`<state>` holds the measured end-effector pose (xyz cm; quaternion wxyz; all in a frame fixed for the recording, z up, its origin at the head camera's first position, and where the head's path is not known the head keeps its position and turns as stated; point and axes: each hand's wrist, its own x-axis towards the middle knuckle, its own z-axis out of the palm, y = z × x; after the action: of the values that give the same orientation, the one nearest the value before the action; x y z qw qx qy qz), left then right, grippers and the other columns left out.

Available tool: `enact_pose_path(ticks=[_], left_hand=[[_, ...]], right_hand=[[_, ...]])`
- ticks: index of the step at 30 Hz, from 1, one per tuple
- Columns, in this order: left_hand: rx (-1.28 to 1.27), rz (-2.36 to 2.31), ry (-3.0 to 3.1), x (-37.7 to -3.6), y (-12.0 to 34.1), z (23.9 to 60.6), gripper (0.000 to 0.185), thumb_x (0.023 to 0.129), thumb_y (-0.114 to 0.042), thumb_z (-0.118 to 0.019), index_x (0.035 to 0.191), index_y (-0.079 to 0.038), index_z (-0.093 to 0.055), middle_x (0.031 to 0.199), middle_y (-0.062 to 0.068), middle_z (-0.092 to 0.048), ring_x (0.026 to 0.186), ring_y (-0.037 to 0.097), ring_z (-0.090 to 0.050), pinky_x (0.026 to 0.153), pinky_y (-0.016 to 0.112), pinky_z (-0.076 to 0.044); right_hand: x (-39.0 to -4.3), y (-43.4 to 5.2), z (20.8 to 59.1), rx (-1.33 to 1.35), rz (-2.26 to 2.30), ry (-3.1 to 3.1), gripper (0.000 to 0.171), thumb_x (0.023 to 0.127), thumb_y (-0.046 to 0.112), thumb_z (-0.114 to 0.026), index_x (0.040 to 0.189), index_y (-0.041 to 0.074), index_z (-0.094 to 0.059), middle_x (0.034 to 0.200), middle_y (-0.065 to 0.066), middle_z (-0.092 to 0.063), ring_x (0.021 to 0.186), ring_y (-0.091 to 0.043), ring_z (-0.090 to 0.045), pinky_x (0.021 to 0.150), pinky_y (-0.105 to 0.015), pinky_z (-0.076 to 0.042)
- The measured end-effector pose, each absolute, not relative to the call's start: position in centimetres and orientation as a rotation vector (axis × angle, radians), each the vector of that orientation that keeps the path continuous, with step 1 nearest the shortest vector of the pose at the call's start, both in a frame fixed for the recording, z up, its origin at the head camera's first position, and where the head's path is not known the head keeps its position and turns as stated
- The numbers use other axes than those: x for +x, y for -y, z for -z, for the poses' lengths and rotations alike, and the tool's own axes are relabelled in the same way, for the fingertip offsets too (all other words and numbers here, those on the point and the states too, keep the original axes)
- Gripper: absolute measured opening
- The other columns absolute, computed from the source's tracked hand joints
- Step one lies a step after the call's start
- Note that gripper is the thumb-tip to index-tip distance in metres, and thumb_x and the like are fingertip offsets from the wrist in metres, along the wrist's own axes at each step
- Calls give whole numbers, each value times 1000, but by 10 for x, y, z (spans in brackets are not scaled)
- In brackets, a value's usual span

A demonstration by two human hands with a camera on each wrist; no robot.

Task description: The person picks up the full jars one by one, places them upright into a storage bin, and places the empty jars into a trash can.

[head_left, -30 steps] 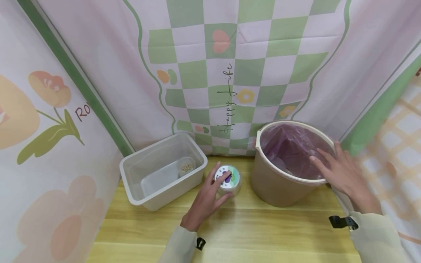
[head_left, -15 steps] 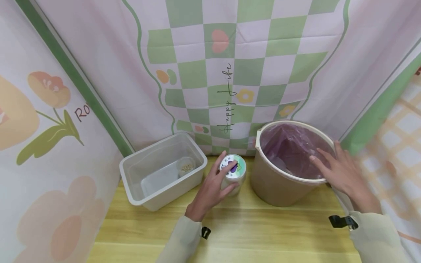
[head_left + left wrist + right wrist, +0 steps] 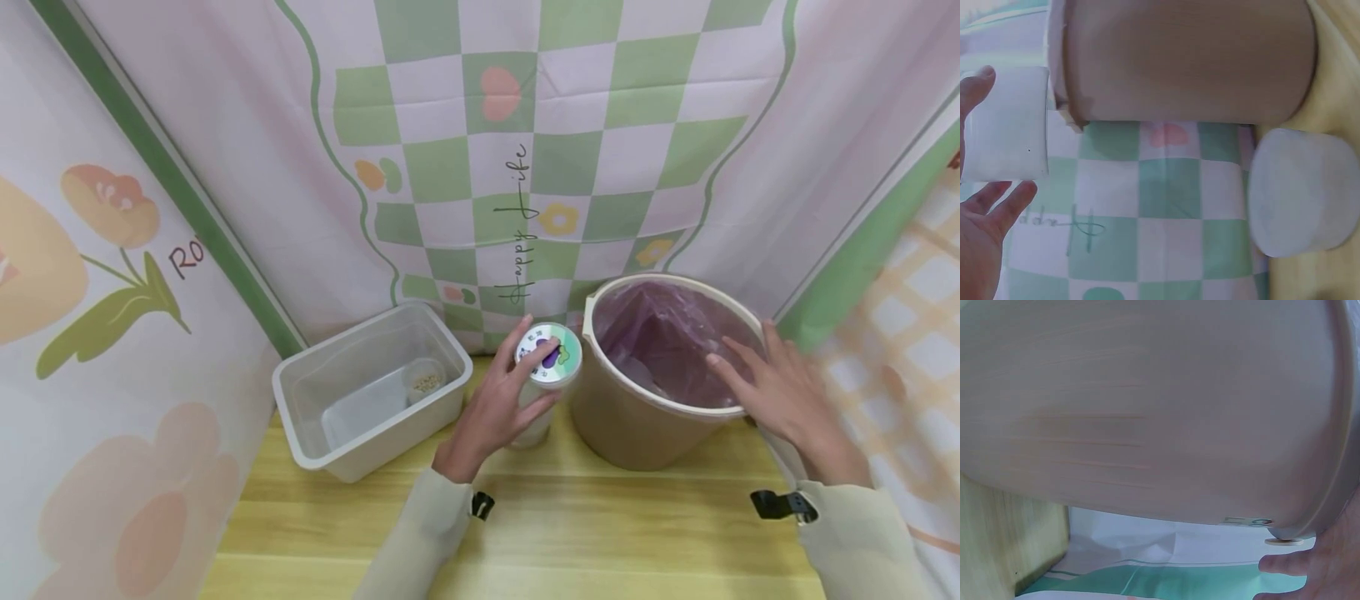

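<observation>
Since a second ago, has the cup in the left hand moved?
Yes. The left hand has lifted the cup off the table, up and rightward: its lid now sits near the bin rim, above the tub wall.

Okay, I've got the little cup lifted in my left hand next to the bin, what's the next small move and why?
Probably carry the cup a little to the right, over the bin's rim. The left hand grips it clear of the table, just left of the rim, the lined bin is open on top, and the right hand rests on its far rim, steadying it.
</observation>
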<state>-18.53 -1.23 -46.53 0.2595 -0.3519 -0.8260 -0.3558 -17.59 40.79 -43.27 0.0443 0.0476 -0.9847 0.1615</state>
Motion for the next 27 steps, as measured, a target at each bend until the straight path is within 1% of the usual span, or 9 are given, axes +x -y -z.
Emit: enact_pose_path(ticks=[6, 10, 16, 20, 27], left_hand=[[-1005, 984, 2189, -192, 3, 446, 79, 94, -25, -88, 161, -20, -46, 178, 23, -24, 156, 41, -46, 121, 39, -51], [-1021, 984, 2185, -193, -4, 436, 78, 95, -26, -87, 161, -20, -45, 178, 22, -23, 157, 39, -46, 121, 38, -50], [-1064, 986, 2131, -198, -13, 426, 77, 95, -24, -88, 160, -17, -46, 177, 23, -24, 159, 39, -42, 127, 36, -42], [-1083, 985, 2103, -202, -19, 419, 77, 95, -25, -87, 160, -17, -46, 179, 22, -21, 162, 37, -38, 131, 35, -37], [-1098, 984, 2103, -207, -27, 409, 76, 97, -29, -86, 160, -17, -46, 180, 20, -18, 164, 35, -35, 132, 36, -35]], right_hand=[[-176, -408, 433, 146, -495, 3012, 72, 116, 51, -39, 164, -3, -40, 177, -32, 19, 144, -83, -12, 113, -94, -4], [-176, -409, 433, 147, -489, 3012, 72, 116, 51, -39, 164, -3, -40, 176, -33, 19, 144, -83, -12, 113, -95, -4], [-176, -409, 432, 146, -495, 3013, 72, 116, 50, -39, 165, -2, -38, 176, -32, 20, 144, -84, -10, 113, -95, -2], [-176, -408, 431, 138, -512, 3017, 72, 116, 51, -39, 165, -2, -38, 176, -32, 20, 144, -84, -9, 114, -95, -1], [-176, -408, 432, 135, -508, 3013, 72, 116, 51, -39, 165, -2, -39, 176, -33, 18, 144, -84, -10, 114, -94, -3]])
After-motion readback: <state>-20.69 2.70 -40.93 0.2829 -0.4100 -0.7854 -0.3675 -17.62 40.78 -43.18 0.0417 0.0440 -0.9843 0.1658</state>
